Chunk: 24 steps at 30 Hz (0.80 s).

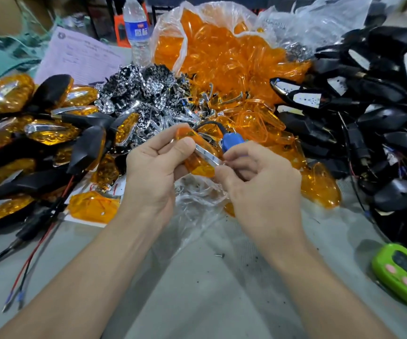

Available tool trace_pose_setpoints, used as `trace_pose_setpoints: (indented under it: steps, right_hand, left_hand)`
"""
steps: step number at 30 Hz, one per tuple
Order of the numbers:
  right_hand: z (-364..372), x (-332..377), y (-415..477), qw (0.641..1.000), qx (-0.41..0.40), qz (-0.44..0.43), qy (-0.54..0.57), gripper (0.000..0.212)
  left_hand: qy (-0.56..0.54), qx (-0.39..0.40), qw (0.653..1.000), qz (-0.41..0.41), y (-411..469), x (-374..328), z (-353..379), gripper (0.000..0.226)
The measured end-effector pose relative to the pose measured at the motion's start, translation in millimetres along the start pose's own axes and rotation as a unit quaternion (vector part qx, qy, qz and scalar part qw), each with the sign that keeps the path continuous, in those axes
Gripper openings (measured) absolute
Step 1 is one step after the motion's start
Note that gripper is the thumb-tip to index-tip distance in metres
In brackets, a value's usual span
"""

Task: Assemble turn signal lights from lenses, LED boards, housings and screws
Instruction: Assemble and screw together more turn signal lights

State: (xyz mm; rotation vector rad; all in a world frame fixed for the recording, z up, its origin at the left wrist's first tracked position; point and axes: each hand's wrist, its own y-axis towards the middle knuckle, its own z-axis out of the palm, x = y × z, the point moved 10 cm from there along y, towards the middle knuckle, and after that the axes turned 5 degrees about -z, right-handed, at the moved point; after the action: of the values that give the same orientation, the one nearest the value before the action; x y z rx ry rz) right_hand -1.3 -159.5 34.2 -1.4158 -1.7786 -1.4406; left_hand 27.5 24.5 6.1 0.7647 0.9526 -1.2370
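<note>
My left hand (153, 172) grips an orange lens (198, 165) above the table's middle. A chrome strip (208, 156) lies across the lens. My right hand (258, 182) pinches the strip's near end, and a blue-handled tool (231, 143) with a black cable rises from that hand. A big bag of orange lenses (222, 59) lies behind. Chrome reflector pieces (146, 94) are heaped in the centre left. Black housings with white boards (368, 113) are piled on the right. Assembled lights (38, 133) fill the left.
A water bottle (137, 30) stands at the back beside a paper sheet (82, 55). A green device (405, 275) lies at the lower right. A loose lens (92, 206) and red and black wires (28, 267) lie on the left. One screw (219, 255) sits on the grey table.
</note>
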Motion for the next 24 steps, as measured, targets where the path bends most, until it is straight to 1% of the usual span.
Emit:
trace_pose_setpoints:
  steps: [2, 4, 7, 9, 11, 13, 15, 16, 17, 18, 20, 24]
  right_hand:
    - [1.5, 2.8, -0.8, 1.0, 0.0, -0.02, -0.005, 0.013]
    - [5.0, 0.1, -0.9, 1.0, 0.014, -0.013, -0.003, 0.01]
    - [9.8, -1.5, -1.9, 0.999, 0.029, -0.009, -0.021, 0.012]
    - [11.4, -3.9, -1.5, 0.999, 0.033, 0.006, -0.025, 0.013]
    - [10.0, -11.4, -0.5, 0.999, 0.029, 0.041, -0.01, 0.015]
    - [10.6, -22.6, -1.5, 0.994, 0.034, 0.095, 0.034, 0.022]
    - [24.8, -26.2, -5.3, 0.976, 0.084, 0.136, 0.145, 0.028]
    - [34.8, -21.1, -7.4, 0.96, 0.119, 0.139, 0.211, 0.029]
    - [41.2, -14.2, -8.4, 0.948, 0.145, 0.127, 0.253, 0.028]
    - [42.8, -7.7, -8.3, 0.945, 0.156, 0.109, 0.267, 0.028]
    - [40.7, -1.3, -7.6, 0.946, 0.153, 0.09, 0.27, 0.026]
    - [38.2, -4.0, -9.5, 0.938, 0.138, 0.114, 0.298, 0.025]
  left_hand:
    - [0.004, -0.017, 1.0, -0.001, 0.4, 2.3, -4.1, 0.039]
    - [0.006, -0.024, 1.0, -0.007, 1.1, 5.5, -5.6, 0.042]
    - [-0.002, -0.017, 1.0, -0.02, 1.6, 10.2, -2.2, 0.043]
    - [-0.008, -0.008, 1.0, -0.025, 1.4, 11.3, -0.2, 0.039]
    - [-0.016, 0.001, 1.0, -0.026, 2.3, 10.0, 0.1, 0.034]
    - [-0.037, 0.015, 0.999, -0.035, 4.2, 9.4, 0.4, 0.029]
    - [-0.067, 0.04, 0.995, -0.058, 5.1, 11.9, 3.5, 0.022]
    - [-0.075, 0.051, 0.993, -0.069, 5.0, 13.3, 5.3, 0.019]
    - [-0.079, 0.059, 0.992, -0.077, 4.4, 14.3, 6.7, 0.017]
    - [-0.08, 0.065, 0.991, -0.082, 4.1, 14.9, 7.4, 0.018]
    - [-0.079, 0.072, 0.991, -0.086, 4.2, 14.2, 8.0, 0.018]
    - [-0.071, 0.074, 0.992, -0.076, 3.4, 12.1, 7.9, 0.019]
